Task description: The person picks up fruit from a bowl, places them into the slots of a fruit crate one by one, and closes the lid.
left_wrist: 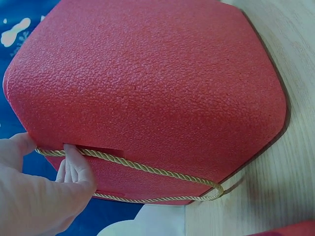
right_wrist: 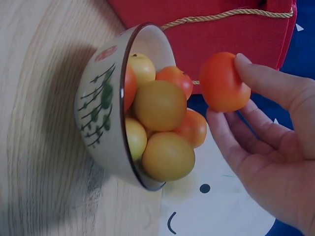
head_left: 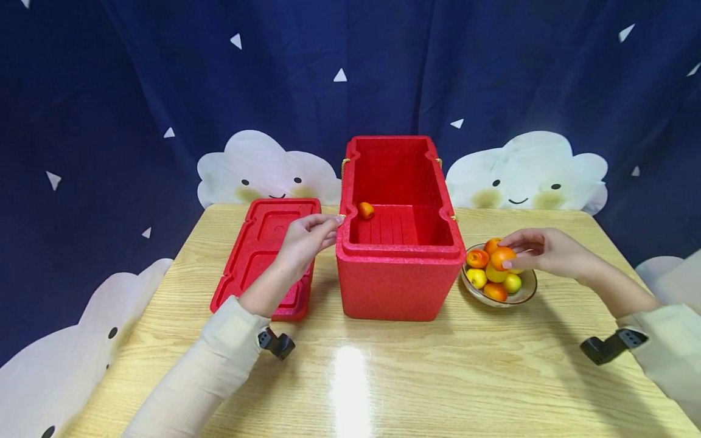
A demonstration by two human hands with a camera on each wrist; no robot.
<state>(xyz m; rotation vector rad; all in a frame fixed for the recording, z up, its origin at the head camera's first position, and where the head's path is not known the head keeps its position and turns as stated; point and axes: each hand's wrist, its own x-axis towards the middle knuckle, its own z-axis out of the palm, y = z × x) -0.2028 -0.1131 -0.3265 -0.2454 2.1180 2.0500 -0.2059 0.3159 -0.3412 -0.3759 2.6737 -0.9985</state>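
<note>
A red foam box point(head_left: 400, 267) stands open at the table's middle, with one orange fruit point(head_left: 366, 210) on its floor at the back left. My left hand point(head_left: 330, 229) rests its fingers against the box's left wall at the rope handle point(left_wrist: 162, 172); the left wrist view shows the fingers point(left_wrist: 75, 164) lying on that rope. My right hand point(head_left: 512, 255) pinches an orange fruit point(right_wrist: 224, 82) between thumb and fingers, just above a bowl point(head_left: 527, 293) of several orange and yellow fruits point(right_wrist: 160, 105) to the right of the box.
The box's red lid point(head_left: 263, 243) lies flat on the wooden table point(head_left: 383, 377) to the left of the box. A dark blue curtain with cloud faces hangs behind the table. Black wrist mounts point(head_left: 276, 344) sit on both sleeves.
</note>
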